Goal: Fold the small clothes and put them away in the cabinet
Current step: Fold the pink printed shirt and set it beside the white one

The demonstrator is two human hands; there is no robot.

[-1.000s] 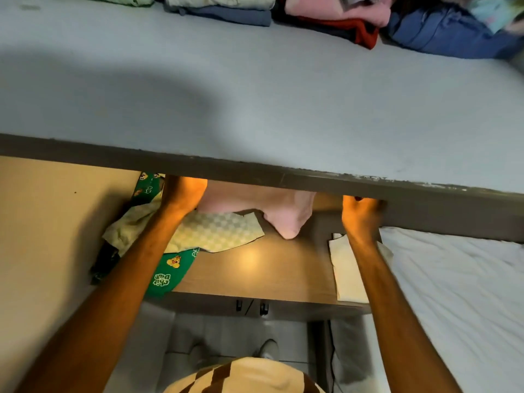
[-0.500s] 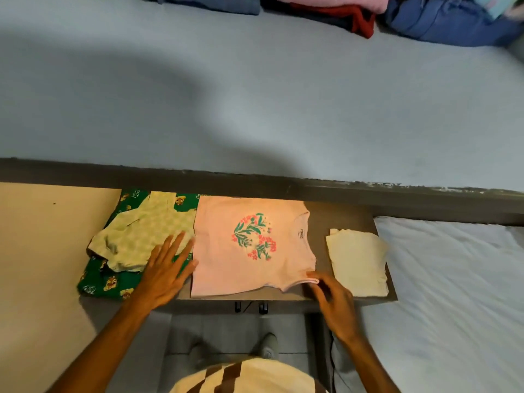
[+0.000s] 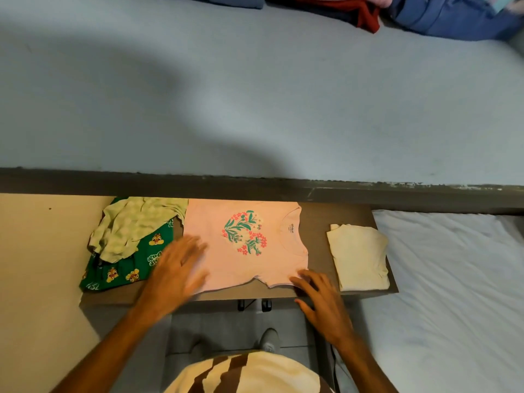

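A small pink shirt (image 3: 226,259) with a flower print lies flat, face up, on a brown wooden table (image 3: 317,222), its neck toward the right. My left hand (image 3: 177,275) is flat and blurred on the shirt's left part, fingers spread. My right hand (image 3: 320,302) rests with its fingertips at the shirt's near right sleeve edge; the fingers are apart. A folded cream garment (image 3: 358,256) lies at the table's right end. A crumpled pale green checked garment (image 3: 133,225) sits on green printed cloth (image 3: 127,268) at the left end.
A wide grey-blue shelf (image 3: 255,95) juts out above the table, with stacked blue, red and pink clothes (image 3: 425,15) at its far edge. A bed with a white sheet (image 3: 453,293) lies to the right. A beige wall (image 3: 37,265) stands on the left.
The pink shirt, held up under the shelf a second ago, now lies spread flat. My left hand has slid right from the green clothes onto the shirt. My right hand stays at the near sleeve.
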